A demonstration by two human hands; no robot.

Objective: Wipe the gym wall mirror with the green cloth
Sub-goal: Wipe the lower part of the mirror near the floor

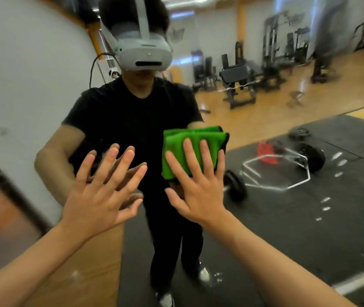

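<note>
The gym wall mirror (287, 218) fills nearly the whole view, right in front of me. A folded green cloth (190, 147) lies flat against the glass at mid height. My right hand (198, 185) presses on the cloth with straight, spread fingers, its palm below the cloth's lower edge. My left hand (101, 191) is flat and spread, level with the right hand and to the left of the cloth; its reflection sits directly behind it, so it is at or very near the glass. It holds nothing.
The mirror reflects a person in black clothes with a grey headset (143, 52), a loaded hex barbell (287, 171) on black floor mats, weight machines (238, 80) on a wooden floor, and a white wall (21, 74) at the left.
</note>
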